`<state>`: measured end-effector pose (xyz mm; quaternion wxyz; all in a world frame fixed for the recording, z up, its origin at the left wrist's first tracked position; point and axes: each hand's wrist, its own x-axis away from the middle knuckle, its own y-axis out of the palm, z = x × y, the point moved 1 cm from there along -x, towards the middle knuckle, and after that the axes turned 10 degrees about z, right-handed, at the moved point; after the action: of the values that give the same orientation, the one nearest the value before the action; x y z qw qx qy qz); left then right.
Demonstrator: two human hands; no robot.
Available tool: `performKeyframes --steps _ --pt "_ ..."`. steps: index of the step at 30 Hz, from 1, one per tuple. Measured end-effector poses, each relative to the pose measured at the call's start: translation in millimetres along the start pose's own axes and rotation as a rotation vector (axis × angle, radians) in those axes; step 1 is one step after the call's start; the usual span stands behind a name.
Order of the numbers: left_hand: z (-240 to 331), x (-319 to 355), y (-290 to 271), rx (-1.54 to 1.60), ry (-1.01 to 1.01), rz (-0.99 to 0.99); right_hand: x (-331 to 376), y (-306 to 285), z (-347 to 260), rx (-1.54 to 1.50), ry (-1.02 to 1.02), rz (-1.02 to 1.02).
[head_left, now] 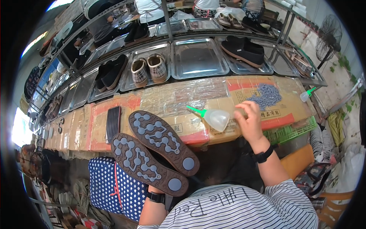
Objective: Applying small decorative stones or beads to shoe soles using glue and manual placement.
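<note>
A pair of shoes [146, 162] is held with brown soles up, and blue round pads dot both soles. My left hand [153, 189] is under them, its fingers hidden behind the shoes; only the wrist with a dark band shows. To the right, a translucent squeeze bottle [217, 119] with a green nozzle lies on the cardboard, nozzle pointing left. Close beside its broad end is my right hand [248, 120], fingers loosely curved and a little apart, with nothing visible between them. Just beyond that hand is a pile of small blue-grey pieces [267, 95].
A black phone [113, 124] lies on the cardboard-covered bench [183, 93]. Behind it a metal rack carries trays [199, 57], plaid shoes [148, 70] and black shoes [244, 51]. A second bottle [305, 95] is at the right end. A green crate [291, 131] sits below the bench edge.
</note>
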<state>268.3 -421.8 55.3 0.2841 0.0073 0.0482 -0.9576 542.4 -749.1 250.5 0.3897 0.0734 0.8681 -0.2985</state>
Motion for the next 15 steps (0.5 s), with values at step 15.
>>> performKeyframes --steps 15 --pt "-46.2 28.4 -39.4 -0.149 0.093 -0.057 -6.3 -27.7 58.1 0.464 -0.055 -0.045"
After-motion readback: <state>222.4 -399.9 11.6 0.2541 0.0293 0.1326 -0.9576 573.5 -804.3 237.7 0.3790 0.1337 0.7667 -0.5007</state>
